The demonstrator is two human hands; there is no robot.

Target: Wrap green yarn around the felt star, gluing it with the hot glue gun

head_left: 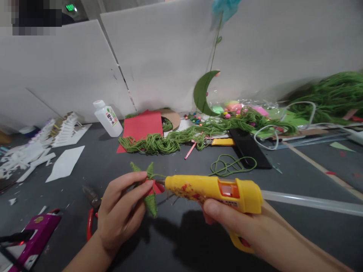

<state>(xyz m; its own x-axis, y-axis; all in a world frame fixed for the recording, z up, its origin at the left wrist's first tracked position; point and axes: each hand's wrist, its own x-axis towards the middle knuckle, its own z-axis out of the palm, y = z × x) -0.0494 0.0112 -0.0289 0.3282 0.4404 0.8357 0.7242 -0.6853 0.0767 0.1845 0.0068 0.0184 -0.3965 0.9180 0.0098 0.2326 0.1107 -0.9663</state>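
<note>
My right hand [244,230] grips a yellow glue gun [215,190], with a clear glue stick [309,202] poking out of its back. The gun's nozzle touches a small craft piece [149,189] made of green yarn-wrapped points and a bit of red paper. My left hand [121,211] pinches that piece with fingers closed round it, just above the dark table [181,249].
Behind lie a pile of green yarn [176,139], a red paper sheet [143,126], a white glue bottle [107,118], a yellow box cutter [222,142], a black slab [249,149], a pink pencil [190,151] and a green crescent [202,92]. Red-handled pliers [92,211] and a purple box [36,234] sit at left.
</note>
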